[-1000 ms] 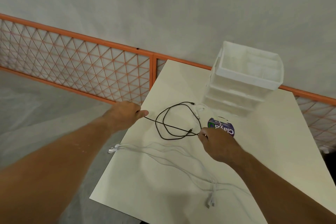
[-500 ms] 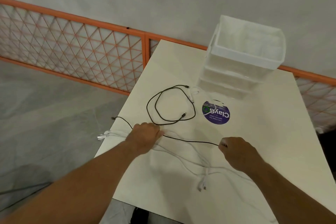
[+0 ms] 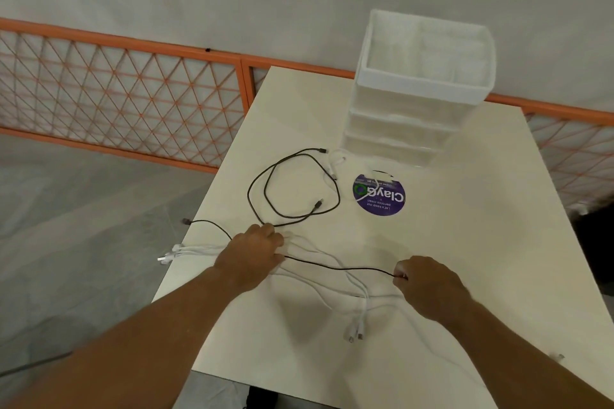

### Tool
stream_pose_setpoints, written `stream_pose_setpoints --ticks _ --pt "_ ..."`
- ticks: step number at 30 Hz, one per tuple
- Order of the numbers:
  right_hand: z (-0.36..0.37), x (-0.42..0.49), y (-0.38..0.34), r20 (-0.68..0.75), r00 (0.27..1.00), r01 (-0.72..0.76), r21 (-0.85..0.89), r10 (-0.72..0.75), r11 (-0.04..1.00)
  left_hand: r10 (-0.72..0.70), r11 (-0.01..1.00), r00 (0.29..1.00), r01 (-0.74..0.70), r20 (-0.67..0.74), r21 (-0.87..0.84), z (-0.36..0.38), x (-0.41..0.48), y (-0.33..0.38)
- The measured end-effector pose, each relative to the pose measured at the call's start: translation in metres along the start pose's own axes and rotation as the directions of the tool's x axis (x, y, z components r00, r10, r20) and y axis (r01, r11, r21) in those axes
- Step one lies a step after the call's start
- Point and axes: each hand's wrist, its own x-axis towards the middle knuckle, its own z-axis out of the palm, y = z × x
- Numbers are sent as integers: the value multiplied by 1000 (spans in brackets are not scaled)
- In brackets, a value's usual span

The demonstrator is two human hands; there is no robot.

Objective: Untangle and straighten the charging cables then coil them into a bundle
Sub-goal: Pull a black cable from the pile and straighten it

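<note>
Left hand (image 3: 252,259) at nine o'clock, right hand (image 3: 425,285) at three, grip black cable (image 3: 339,267) taut; best lifted clear of white cables (image 3: 327,292).

Two black cables: looped cable (image 3: 318,203) mid-frame, stretched cable (image 3: 339,268) lower centre. White cables (image 3: 357,329) tangled, count unclear. One drawer unit (image 3: 425,86), one round sticker (image 3: 378,194), one table (image 3: 465,242).

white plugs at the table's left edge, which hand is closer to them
Left. The left hand grips the black cable just right of the white plugs; the right hand pinches the same cable much farther to the right.
</note>
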Motion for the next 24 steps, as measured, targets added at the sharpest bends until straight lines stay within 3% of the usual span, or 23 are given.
stream_pose_setpoints --ticks 9,20,24 --pt "-11 6 3 113 994 17 -45 -12 999 -12 995 999 9 -35 -102 -13 17 14" --pt "-30 91 -32 -106 991 95 130 -81 987 -45 979 977 1 -210 -205 -25 51 25" --pt "-45 124 -50 -156 978 157 95 -141 983 -60 974 966 1 -252 -227 -31 59 21"
